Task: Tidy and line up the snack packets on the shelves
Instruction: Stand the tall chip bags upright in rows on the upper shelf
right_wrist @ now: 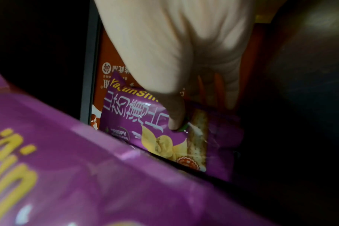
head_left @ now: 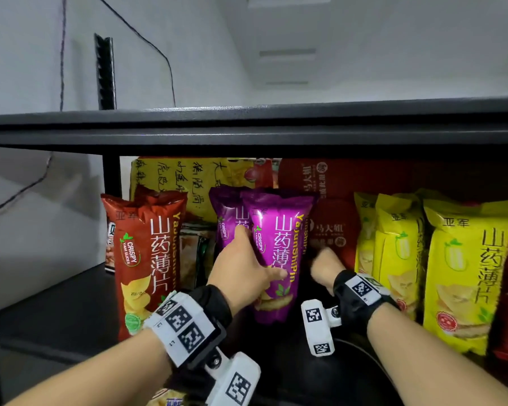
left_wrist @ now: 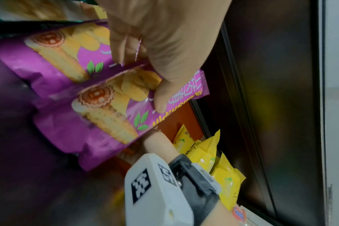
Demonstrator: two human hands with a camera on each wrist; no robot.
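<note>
Purple packets stand upright on shelf (head_left: 71, 291), between both hands. Left hand (head_left: 244, 268) reaches fwd, fingers behind front purple packet (head_left: 276, 253), thumb across its face, gripping it. Right hand (head_left: 324, 266) reaches in just right of it, thumb and fingers pinching a rear purple packet (right_wrist: 157, 130). Yellow packets (head_left: 458, 276) stand right of right hand, orange-red packet (head_left: 144, 259) left of left hand.
</note>
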